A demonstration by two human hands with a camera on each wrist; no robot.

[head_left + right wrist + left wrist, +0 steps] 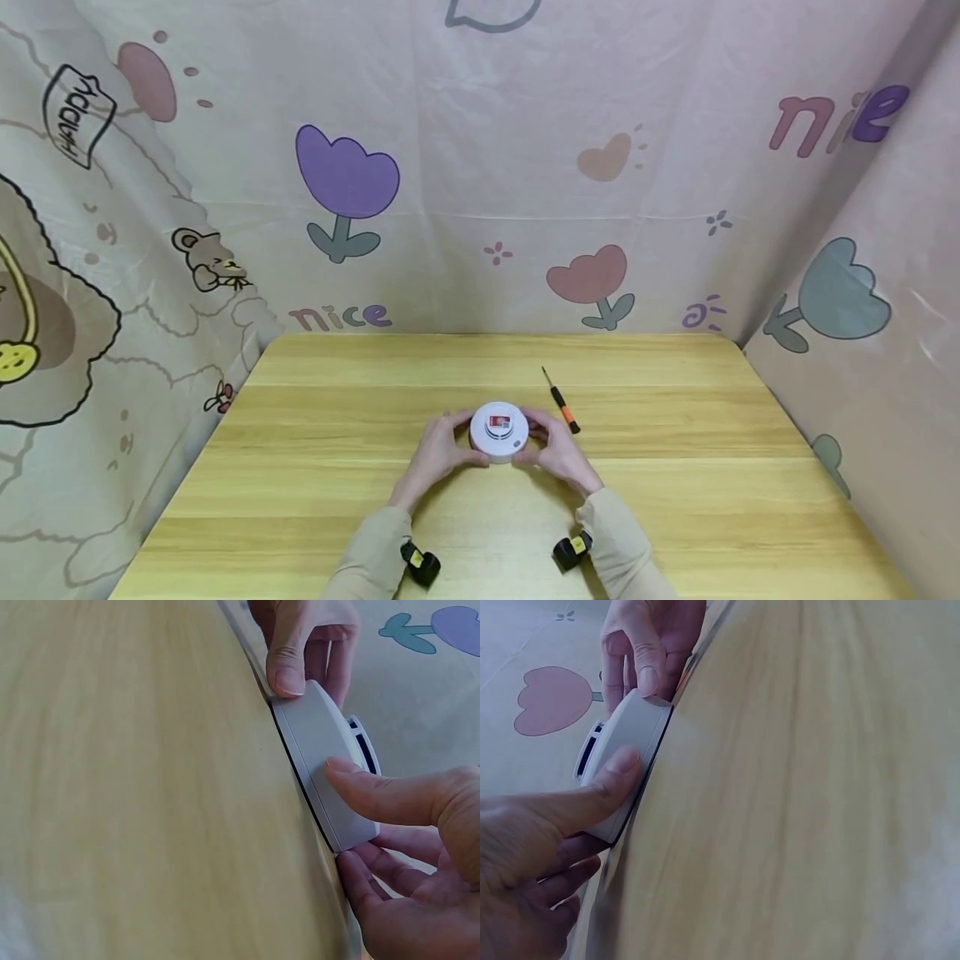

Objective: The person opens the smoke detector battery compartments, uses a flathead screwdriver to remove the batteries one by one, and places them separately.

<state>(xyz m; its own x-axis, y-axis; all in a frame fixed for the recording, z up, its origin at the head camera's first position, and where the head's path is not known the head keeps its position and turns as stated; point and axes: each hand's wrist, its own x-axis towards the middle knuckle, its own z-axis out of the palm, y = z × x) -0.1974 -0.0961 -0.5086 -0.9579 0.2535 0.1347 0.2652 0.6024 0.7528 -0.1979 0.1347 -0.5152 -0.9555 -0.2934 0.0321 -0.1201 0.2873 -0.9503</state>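
A round white smoke detector [498, 432] with a red label on its raised centre sits on the wooden table, its base right at the tabletop in both wrist views. My left hand [441, 450] grips its left side, thumb [619, 769] along the near edge and fingers round the back. From the right, my right hand [557, 450] grips the opposite side the same way, its thumb [352, 780] on the side wall. The far fingertips of both hands are partly hidden behind the detector.
A small screwdriver [564, 407] with a black and orange handle lies behind and right of the detector, close to the right hand. The wooden table [337, 417] meets a printed cloth backdrop [480, 167] at the back and sides.
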